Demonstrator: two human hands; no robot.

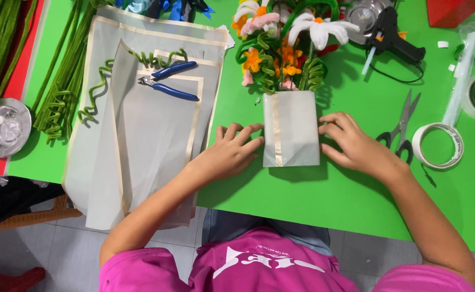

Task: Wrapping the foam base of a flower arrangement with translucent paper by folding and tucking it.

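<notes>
Wrapping stage, as I judge it. Left hand (232, 151) and right hand (353, 143) flank the paper-wrapped bouquet (291, 130) lying mid green table (356, 200); fingers spread, pressing its sides. Next move probably needs tape roll (437, 145), near the scissors (402, 127).

One head-worn view – looking steeply down, close over the green table (356, 189) – the near edge towards the wearer
</notes>
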